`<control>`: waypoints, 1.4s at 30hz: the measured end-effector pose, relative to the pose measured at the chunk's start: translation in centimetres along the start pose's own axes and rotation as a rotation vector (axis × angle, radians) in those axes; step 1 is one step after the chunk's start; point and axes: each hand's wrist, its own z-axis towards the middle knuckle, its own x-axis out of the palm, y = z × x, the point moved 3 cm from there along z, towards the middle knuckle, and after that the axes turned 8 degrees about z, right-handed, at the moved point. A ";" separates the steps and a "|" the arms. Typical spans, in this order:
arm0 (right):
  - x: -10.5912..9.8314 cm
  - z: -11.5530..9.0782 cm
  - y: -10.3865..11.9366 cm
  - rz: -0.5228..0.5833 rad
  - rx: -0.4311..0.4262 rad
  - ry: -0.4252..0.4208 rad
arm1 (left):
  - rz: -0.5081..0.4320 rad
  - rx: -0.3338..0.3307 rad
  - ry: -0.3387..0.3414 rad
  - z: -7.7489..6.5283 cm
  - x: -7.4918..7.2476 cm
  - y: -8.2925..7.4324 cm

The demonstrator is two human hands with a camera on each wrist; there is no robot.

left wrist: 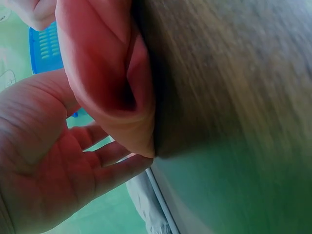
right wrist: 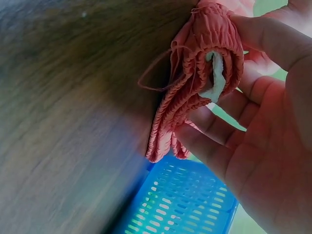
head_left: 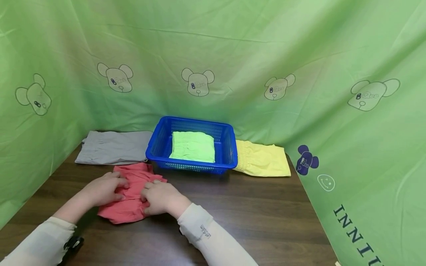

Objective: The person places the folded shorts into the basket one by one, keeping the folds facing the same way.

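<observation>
A pair of folded red shorts (head_left: 133, 210) lies on the table at the left front, its cloth rumpled. My left hand (head_left: 105, 188) holds the left side, thumb and bent fingers on the cloth; in the left wrist view the fingertips reach the edge of an open fold (left wrist: 109, 73). On the right side, my right hand (head_left: 161, 197) grips the gathered elastic waistband (right wrist: 212, 29) between thumb and fingers. A white label (right wrist: 217, 78) and a loose thread (right wrist: 151, 78) show there.
Behind stands a blue plastic basket (head_left: 191, 167) with folded bright green clothing (head_left: 193, 146) inside. Folded grey clothing (head_left: 113, 147) lies left of it, folded yellow clothing (head_left: 264, 159) right. A green curtain (head_left: 233, 44) encloses the brown wooden table (head_left: 259, 214).
</observation>
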 end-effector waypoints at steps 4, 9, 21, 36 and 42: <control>-0.2 -0.4 -0.2 0.010 -0.004 -0.004 | 0.001 0.006 -0.009 0.3 -0.1 -0.4; -0.6 -1.2 -0.4 -0.002 -0.004 -0.013 | 0.004 0.017 -0.020 0.6 -0.1 -1.0; -0.3 -2.7 -1.4 0.004 -0.009 -0.018 | 0.017 0.030 -0.049 0.9 -0.1 -2.6; 0.2 -4.8 -3.1 0.043 -0.031 -0.042 | 0.023 0.010 -0.032 1.5 0.4 -4.9; 0.1 -5.7 -3.7 0.088 -0.021 -0.033 | 0.041 0.017 -0.024 1.9 0.4 -6.1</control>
